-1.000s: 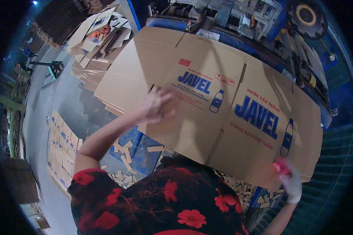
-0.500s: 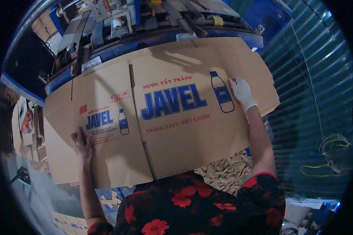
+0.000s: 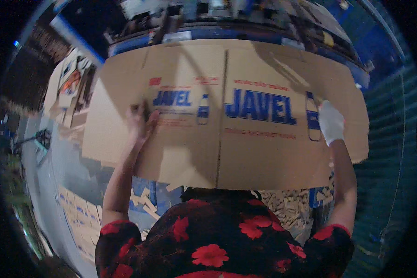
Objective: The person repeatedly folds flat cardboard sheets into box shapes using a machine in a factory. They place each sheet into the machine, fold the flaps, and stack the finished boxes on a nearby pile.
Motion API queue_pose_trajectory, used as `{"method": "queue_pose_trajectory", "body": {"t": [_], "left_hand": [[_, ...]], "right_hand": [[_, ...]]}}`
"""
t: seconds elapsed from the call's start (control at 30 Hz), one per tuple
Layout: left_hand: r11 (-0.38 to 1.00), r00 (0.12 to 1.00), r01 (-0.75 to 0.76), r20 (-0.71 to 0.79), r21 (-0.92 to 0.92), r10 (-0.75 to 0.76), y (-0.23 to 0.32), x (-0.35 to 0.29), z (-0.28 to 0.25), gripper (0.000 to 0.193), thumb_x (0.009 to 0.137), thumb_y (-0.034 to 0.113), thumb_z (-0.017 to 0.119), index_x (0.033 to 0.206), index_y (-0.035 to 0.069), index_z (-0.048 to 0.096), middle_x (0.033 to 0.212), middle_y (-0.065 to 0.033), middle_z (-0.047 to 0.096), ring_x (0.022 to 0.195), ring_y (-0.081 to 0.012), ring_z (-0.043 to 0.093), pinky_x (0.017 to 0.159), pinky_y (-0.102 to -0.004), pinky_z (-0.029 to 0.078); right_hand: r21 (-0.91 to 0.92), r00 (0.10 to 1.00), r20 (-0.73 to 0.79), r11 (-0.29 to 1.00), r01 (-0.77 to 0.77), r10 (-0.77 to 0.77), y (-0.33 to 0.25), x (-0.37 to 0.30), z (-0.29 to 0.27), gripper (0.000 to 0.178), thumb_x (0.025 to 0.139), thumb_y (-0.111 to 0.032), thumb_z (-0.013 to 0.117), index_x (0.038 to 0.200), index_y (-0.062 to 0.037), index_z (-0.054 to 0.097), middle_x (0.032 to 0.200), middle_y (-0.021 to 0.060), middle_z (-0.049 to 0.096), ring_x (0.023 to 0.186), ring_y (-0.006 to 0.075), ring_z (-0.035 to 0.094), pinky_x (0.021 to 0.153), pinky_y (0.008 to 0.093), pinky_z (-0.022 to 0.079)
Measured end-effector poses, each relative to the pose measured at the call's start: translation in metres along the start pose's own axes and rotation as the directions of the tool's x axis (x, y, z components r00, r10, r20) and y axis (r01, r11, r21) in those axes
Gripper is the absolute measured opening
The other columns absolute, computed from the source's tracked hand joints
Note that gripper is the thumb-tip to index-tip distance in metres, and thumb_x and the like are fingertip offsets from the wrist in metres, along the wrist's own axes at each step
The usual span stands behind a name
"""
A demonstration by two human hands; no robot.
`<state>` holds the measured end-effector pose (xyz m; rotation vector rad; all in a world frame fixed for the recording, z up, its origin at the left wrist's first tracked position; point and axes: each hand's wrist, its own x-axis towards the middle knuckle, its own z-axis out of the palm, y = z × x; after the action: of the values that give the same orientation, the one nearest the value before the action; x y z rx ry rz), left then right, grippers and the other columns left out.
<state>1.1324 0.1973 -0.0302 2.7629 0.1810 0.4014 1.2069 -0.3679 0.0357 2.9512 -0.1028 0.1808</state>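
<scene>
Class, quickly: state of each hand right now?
Left bare hand: open, over the flat brown printed cardboard sheet.
Right white-gloved hand: over the same sheet; open or closed, cannot tell.

Between the left hand [image 3: 142,123] and the gloved right hand [image 3: 332,123] there's a broad open stretch above the cardboard sheet [image 3: 185,153]. At its far edge the machine [image 3: 264,32] blocks the way (any gap there, I can't tell from here). The person's torso [image 3: 217,234] closes the near side, a green corrugated wall [image 3: 388,148] the right; leftward, room opens above the grey floor [image 3: 51,171].
</scene>
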Motion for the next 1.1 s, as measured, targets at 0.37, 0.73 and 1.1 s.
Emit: {"method": "queue_pose_trajectory", "body": {"t": [0.37, 0.73, 1.1], "left_hand": [[0.853, 0.796, -0.508, 0.443, 0.118, 0.412, 0.059, -0.119, -0.077, 0.086, 0.064, 0.062, 0.07, 0.138, 0.023, 0.045, 0.148, -0.0149, 0.032, 0.134, -0.0452, 0.026, 0.1, -0.0693, 0.022], [0.753, 0.764, -0.645, 0.113, 0.129, 0.635, 0.049, -0.091, -0.031, 0.069, 0.081, 0.054, 0.055, 0.136, 0.013, 0.046, 0.146, -0.0148, 0.036, 0.133, -0.0441, 0.032, 0.104, -0.0664, 0.023], [0.747, 0.75, -0.661, 0.013, 0.067, 0.662, 0.048, -0.083, -0.009, 0.065, 0.089, 0.05, 0.045, 0.139, 0.009, 0.042, 0.144, -0.0156, 0.039, 0.134, -0.0401, 0.033, 0.109, -0.0575, 0.023]], "right_hand": [[0.312, 0.82, 0.018, 0.782, 0.539, -0.572, -0.016, -0.177, -0.04, 0.069, 0.067, -0.038, 0.076, 0.122, -0.0058, 0.051, 0.132, 0.0192, 0.044, 0.128, 0.0468, 0.035, 0.106, 0.0639, 0.022], [0.161, 0.764, -0.239, 0.752, 0.64, -0.599, -0.019, -0.152, -0.007, 0.062, 0.06, -0.029, 0.08, 0.111, -0.0037, 0.057, 0.119, 0.0166, 0.052, 0.119, 0.0424, 0.045, 0.099, 0.0555, 0.037], [0.115, 0.827, -0.237, 0.831, 0.545, -0.509, -0.014, -0.158, 0.02, 0.054, 0.068, -0.024, 0.075, 0.115, -0.0063, 0.057, 0.125, 0.0157, 0.052, 0.123, 0.0412, 0.044, 0.101, 0.0524, 0.037]]}}
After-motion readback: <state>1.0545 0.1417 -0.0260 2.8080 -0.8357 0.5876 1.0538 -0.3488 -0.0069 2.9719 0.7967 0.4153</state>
